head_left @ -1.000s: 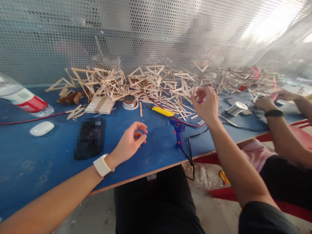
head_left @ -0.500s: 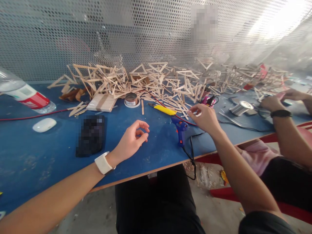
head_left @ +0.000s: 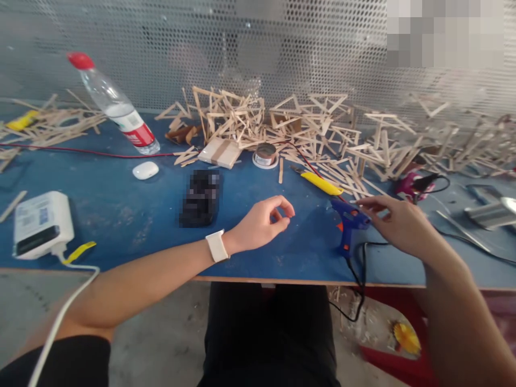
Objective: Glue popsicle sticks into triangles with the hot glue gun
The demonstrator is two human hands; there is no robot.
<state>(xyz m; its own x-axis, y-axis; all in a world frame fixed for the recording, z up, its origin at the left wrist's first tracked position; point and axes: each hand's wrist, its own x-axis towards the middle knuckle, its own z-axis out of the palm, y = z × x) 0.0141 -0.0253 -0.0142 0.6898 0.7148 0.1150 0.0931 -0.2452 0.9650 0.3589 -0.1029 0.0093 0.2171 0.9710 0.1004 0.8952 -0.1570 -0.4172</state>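
Note:
My left hand point(head_left: 264, 223), with a white band at the wrist, hovers over the blue table's near middle. Its fingers are loosely curled with a gap to the thumb, and I see nothing held. My right hand point(head_left: 393, 223) is at the right end of a blue hot glue gun point(head_left: 347, 226); its fingers are bent and apart. I cannot tell whether they touch the gun. A yellow utility knife point(head_left: 321, 183) lies just behind the gun. Farther back are loose wooden craft sticks point(head_left: 350, 174) and a banded stack of sticks point(head_left: 221, 152).
Stick frames point(head_left: 237, 115) pile along the perforated metal screen point(head_left: 282, 48). A tape roll point(head_left: 265, 155), blurred dark object point(head_left: 200, 199), white case point(head_left: 145, 170), tilted bottle point(head_left: 131, 126) and white power bank point(head_left: 43, 223) sit leftward. A solder spool point(head_left: 494, 213) lies right; black cord point(head_left: 363, 274) hangs over the edge.
My view has swung left, bringing the power bank and whole bottle into sight. My right hand has come closer to the glue gun. My left hand keeps its loose curl.

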